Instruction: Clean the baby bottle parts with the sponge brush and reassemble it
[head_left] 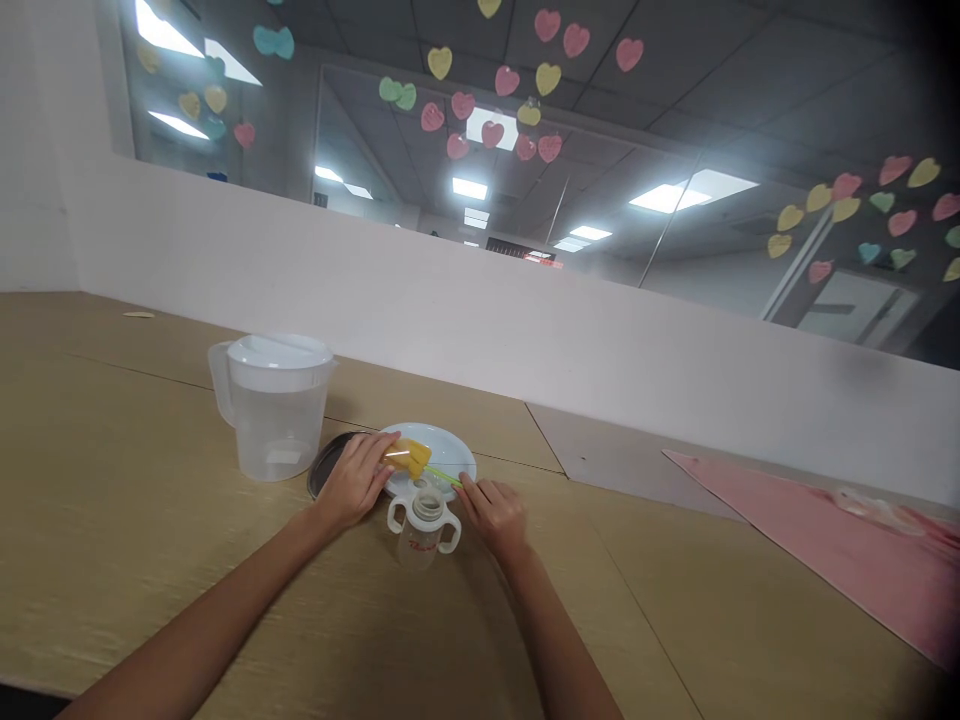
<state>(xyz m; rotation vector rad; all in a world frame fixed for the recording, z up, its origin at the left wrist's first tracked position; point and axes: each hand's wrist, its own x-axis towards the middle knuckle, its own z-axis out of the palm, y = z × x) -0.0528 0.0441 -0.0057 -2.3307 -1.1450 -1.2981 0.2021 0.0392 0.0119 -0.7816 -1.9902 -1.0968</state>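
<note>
Beside a lidded plastic pitcher (pixel 276 410), the left hand (pixel 352 480) curls closed against a yellow sponge bottle brush (pixel 407 458) over a white plate (pixel 450 447), while the right hand (pixel 491 515) pinches its green stem (pixel 444 476) beside a two-handled sippy cup (pixel 424 530).

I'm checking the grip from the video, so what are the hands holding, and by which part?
They hold a sponge bottle brush: the right hand pinches its thin green handle, and the left hand grips at the base of its yellow sponge head.

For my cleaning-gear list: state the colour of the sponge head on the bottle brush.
Yellow: the sponge head shows best in the head view.
</note>
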